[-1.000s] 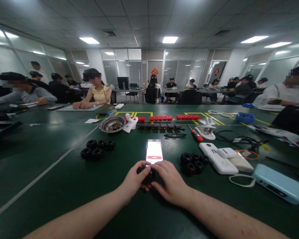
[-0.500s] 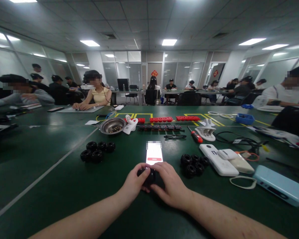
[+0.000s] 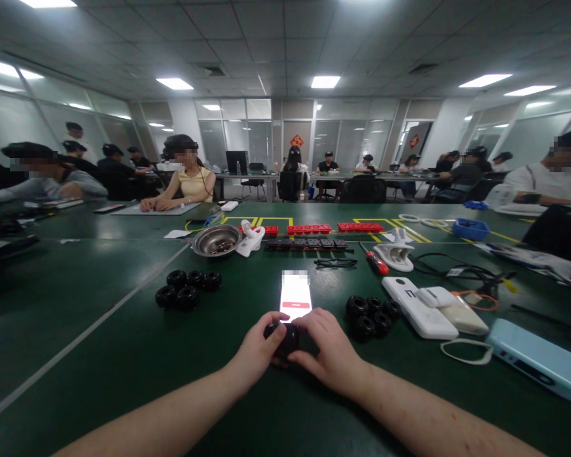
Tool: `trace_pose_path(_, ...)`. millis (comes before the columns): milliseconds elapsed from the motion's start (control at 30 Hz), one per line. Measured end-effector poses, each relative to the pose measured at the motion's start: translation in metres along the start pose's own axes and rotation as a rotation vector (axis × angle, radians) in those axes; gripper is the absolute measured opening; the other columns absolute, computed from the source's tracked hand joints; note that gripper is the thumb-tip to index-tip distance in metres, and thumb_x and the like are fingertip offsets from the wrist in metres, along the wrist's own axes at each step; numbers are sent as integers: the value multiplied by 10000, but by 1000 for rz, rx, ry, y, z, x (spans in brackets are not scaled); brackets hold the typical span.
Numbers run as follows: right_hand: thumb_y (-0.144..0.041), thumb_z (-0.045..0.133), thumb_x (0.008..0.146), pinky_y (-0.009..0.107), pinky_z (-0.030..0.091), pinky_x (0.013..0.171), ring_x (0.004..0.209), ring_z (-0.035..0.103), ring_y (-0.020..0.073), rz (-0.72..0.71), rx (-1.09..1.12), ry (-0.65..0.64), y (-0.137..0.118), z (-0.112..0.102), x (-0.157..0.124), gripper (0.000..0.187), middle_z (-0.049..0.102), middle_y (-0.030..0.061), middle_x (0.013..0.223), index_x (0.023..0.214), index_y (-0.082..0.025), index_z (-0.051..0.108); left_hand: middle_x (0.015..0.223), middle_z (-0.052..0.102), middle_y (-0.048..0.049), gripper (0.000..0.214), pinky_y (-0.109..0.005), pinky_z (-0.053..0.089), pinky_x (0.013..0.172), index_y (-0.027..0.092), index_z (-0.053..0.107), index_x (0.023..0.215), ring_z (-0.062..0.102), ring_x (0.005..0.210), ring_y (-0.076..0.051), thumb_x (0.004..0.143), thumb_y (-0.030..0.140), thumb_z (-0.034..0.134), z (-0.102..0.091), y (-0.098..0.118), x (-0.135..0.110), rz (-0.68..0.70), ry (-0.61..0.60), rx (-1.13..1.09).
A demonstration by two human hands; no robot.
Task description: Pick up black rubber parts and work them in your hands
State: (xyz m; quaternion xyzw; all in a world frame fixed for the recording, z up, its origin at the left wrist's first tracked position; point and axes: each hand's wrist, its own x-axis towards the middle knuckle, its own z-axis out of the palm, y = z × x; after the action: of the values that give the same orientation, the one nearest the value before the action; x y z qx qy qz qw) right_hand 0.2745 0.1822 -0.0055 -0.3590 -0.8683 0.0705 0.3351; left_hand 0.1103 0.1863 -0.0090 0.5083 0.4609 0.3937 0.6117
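Black and glossy, a small wheel point(image 3: 290, 341) is grasped between my two hands, low over the green table point(image 3: 124, 358) straight ahead of me. My left hand point(image 3: 259, 346) closes on it from 9 o'clock, thumb laid across its near face; my right hand point(image 3: 330, 352) closes from 3 o'clock, fingers curled over the top and thumb lower down, the gap just the wheel's own width. My fingers cover much of it, so I cannot tell which way its axle points, and its rounded outline gives no clear long axis. At 12 o'clock, just beyond, lies a lit phone point(image 3: 295, 298), lengthwise away from me. Five matching wheels point(image 3: 187, 297) cluster at 10 o'clock, five others point(image 3: 365, 327) at 2. Near 11 o'clock, a metal bowl point(image 3: 204, 237) holds small brass-coloured pieces point(image 3: 224, 246); far off, towards 1 or 2, a blue basket point(image 3: 471, 233) contains something dark.
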Motion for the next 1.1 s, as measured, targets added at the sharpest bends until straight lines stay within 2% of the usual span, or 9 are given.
trace_pose_path(133, -382, 558, 747, 389, 346, 768, 841, 466, 230, -6, -35, 68, -5, -3, 0, 336, 544, 76, 918, 997, -171, 480, 835, 519, -29, 372, -270, 487, 521, 175, 477, 923, 583, 677, -166, 677, 438, 574, 1, 2, 0, -8, 33, -17)
trace_pose_path(267, -427, 420, 822, 371, 348, 702, 753, 455, 214, 121, -61, 59, 0, 0, -1, 265, 528, 50, 782, 823, -177, 507, 858, 516, -22, 403, -262, 483, 519, 183, 470, 939, 588, 663, -158, 639, 400, 627, 2, 4, -3, 0, 21, -20)
trace_pose_path(400, -422, 417, 834, 351, 354, 670, 711, 449, 199, 89, -101, 11, 5, 3, 0, 285, 524, 40, 717, 730, -176, 515, 860, 513, -22, 470, -257, 483, 515, 180, 482, 939, 579, 684, -165, 596, 455, 647, 1, 1, -2, 30, -23, -23)
trace_pose_path(533, -381, 547, 768, 379, 360, 734, 788, 461, 221, -5, -110, 25, 1, 1, 0, 248, 551, 68, 831, 897, -170, 530, 825, 520, -28, 416, -274, 492, 517, 175, 483, 930, 569, 677, -165, 671, 493, 552, 0, 0, 1, -6, 3, -33)
trace_pose_path(667, -296, 548, 759, 398, 345, 804, 886, 450, 235, -39, -51, 27, -5, -1, -1, 323, 527, 80, 962, 1049, -179, 470, 839, 521, -33, 330, -264, 491, 524, 177, 488, 909, 570, 719, -171, 696, 420, 556, 1, 3, 0, -20, 21, -41)
trace_pose_path(767, -335, 519, 773, 400, 352, 782, 880, 444, 242, 59, 5, 75, -3, 0, -2, 278, 517, 81, 940, 992, -170, 473, 834, 521, -24, 317, -261, 480, 516, 175, 477, 906, 583, 651, -151, 694, 394, 565, 3, 5, -3, -22, 30, -37)
trace_pose_path(867, -337, 447, 825, 373, 365, 709, 790, 452, 218, 154, 4, 67, 2, 2, -1, 169, 518, 53, 815, 837, -177, 502, 828, 516, -17, 331, -254, 465, 496, 176, 454, 925, 592, 590, -135, 702, 401, 551, 4, 5, -4, -20, 39, -38)
trace_pose_path(967, -334, 423, 846, 354, 364, 671, 728, 445, 201, 131, -29, 17, 6, 4, 0, 219, 507, 40, 733, 728, -170, 507, 858, 521, -29, 369, -265, 471, 514, 173, 451, 936, 613, 624, -157, 687, 420, 567, 4, 5, -4, -14, 9, -40)
trace_pose_path(1100, -308, 463, 832, 357, 368, 689, 747, 448, 206, 52, -34, 12, 4, 3, 2, 178, 530, 63, 763, 783, -152, 533, 828, 543, -30, 385, -279, 475, 520, 172, 456, 945, 612, 600, -157, 695, 447, 553, 1, 4, -2, -33, -15, -44)
